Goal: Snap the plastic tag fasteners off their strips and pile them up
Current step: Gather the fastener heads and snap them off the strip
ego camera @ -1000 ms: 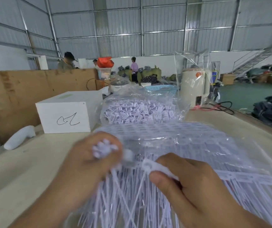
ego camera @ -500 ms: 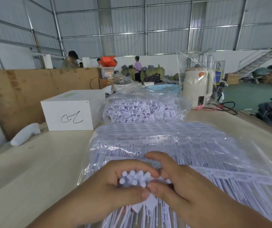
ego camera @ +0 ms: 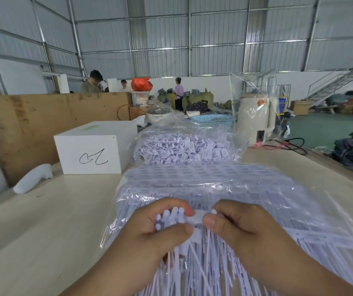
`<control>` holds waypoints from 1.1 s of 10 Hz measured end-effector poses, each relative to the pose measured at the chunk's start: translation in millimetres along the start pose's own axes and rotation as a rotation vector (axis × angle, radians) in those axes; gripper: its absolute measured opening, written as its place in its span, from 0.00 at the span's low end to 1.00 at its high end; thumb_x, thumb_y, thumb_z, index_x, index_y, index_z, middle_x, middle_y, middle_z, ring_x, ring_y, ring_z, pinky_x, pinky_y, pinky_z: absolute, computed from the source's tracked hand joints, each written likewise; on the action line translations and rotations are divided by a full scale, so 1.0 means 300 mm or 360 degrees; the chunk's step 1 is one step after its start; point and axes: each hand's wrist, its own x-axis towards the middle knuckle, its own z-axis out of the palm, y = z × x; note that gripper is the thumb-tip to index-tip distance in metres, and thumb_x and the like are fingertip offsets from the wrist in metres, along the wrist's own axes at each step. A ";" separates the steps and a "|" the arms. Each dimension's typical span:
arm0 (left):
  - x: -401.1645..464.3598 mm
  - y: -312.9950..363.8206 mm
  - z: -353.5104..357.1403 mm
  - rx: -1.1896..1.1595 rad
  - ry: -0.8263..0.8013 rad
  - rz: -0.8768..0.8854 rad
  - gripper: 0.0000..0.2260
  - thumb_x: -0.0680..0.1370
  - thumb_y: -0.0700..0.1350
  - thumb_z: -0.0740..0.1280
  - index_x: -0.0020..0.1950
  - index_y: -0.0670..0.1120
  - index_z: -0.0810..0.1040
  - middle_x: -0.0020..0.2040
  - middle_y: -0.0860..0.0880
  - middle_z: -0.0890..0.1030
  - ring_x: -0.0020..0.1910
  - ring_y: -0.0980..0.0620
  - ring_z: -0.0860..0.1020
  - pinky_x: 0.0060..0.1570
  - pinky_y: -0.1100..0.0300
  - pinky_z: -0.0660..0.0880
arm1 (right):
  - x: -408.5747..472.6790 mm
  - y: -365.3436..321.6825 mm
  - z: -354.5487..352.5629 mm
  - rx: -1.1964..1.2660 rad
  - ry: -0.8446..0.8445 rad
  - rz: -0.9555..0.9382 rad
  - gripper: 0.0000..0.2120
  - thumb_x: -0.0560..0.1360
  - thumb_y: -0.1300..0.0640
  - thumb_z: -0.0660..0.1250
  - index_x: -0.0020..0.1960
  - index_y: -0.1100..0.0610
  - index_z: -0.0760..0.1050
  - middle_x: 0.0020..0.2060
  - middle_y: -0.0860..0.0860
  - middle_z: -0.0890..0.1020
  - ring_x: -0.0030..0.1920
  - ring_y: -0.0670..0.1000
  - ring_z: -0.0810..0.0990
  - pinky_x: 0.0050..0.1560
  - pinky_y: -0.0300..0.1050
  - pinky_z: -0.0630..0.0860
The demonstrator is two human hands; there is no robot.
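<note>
Fasteners [ego camera: 169,217], loose bundle: gripped in my left hand [ego camera: 150,233], lower centre, risen since a moment ago. Strip [ego camera: 197,218]: pinched by my right hand [ego camera: 241,229], now drawn close against the left, so another snap looks imminent. Finished pile [ego camera: 184,149]: bagged, centre frame, beside white box [ego camera: 92,150].

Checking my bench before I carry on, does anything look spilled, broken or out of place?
Nothing stands out. Loose fasteners sit inside their clear bag, and both hands, left hand and right hand, grip a strip normally.
</note>
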 end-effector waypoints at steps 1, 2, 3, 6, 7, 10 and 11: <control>0.002 0.005 0.035 -0.0080 0.0240 0.0043 0.05 0.64 0.45 0.72 0.39 0.52 0.83 0.32 0.56 0.79 0.31 0.60 0.76 0.33 0.69 0.72 | -0.002 -0.022 0.024 0.0033 0.0201 -0.0021 0.13 0.74 0.39 0.61 0.36 0.46 0.69 0.24 0.45 0.70 0.25 0.45 0.67 0.28 0.39 0.61; -0.003 0.004 0.069 -0.0093 0.0390 0.0104 0.04 0.65 0.45 0.72 0.38 0.50 0.82 0.31 0.53 0.77 0.30 0.58 0.74 0.29 0.71 0.70 | -0.008 -0.030 0.051 -0.0077 0.0320 -0.0011 0.12 0.75 0.41 0.62 0.35 0.44 0.68 0.25 0.40 0.73 0.27 0.46 0.70 0.27 0.40 0.62; -0.012 0.004 0.076 -0.0071 0.0501 0.0089 0.07 0.71 0.41 0.75 0.35 0.51 0.81 0.27 0.53 0.74 0.25 0.57 0.70 0.24 0.70 0.67 | 0.002 -0.013 0.027 -0.0201 0.0608 0.0074 0.20 0.76 0.44 0.64 0.30 0.51 0.63 0.25 0.38 0.74 0.27 0.44 0.70 0.29 0.39 0.65; -0.026 0.014 0.046 0.0006 0.0084 0.0072 0.14 0.61 0.53 0.74 0.44 0.52 0.84 0.42 0.38 0.81 0.38 0.44 0.77 0.40 0.54 0.74 | -0.024 -0.011 0.005 0.0064 -0.0182 -0.0205 0.21 0.69 0.31 0.61 0.60 0.31 0.63 0.35 0.36 0.79 0.35 0.37 0.76 0.35 0.31 0.67; -0.019 0.017 0.017 0.0024 -0.0081 0.0116 0.11 0.66 0.48 0.75 0.47 0.50 0.84 0.44 0.42 0.84 0.46 0.42 0.82 0.47 0.59 0.77 | -0.018 -0.006 -0.001 0.0054 -0.0210 -0.0212 0.27 0.67 0.28 0.61 0.63 0.28 0.56 0.38 0.34 0.77 0.38 0.38 0.77 0.37 0.32 0.69; -0.011 0.057 -0.024 0.0410 -0.0668 -0.0178 0.14 0.69 0.52 0.71 0.52 0.50 0.82 0.54 0.47 0.84 0.56 0.47 0.81 0.61 0.47 0.74 | -0.017 0.002 0.001 -0.0004 -0.0536 -0.0108 0.30 0.62 0.33 0.71 0.59 0.30 0.62 0.33 0.42 0.76 0.35 0.40 0.75 0.37 0.40 0.68; -0.027 0.073 0.001 0.0311 -0.0646 -0.0195 0.13 0.65 0.55 0.69 0.47 0.54 0.82 0.55 0.43 0.83 0.57 0.43 0.80 0.62 0.43 0.73 | -0.019 -0.004 0.008 0.0078 -0.0493 -0.0090 0.30 0.62 0.38 0.75 0.59 0.30 0.63 0.32 0.41 0.75 0.33 0.38 0.73 0.35 0.32 0.66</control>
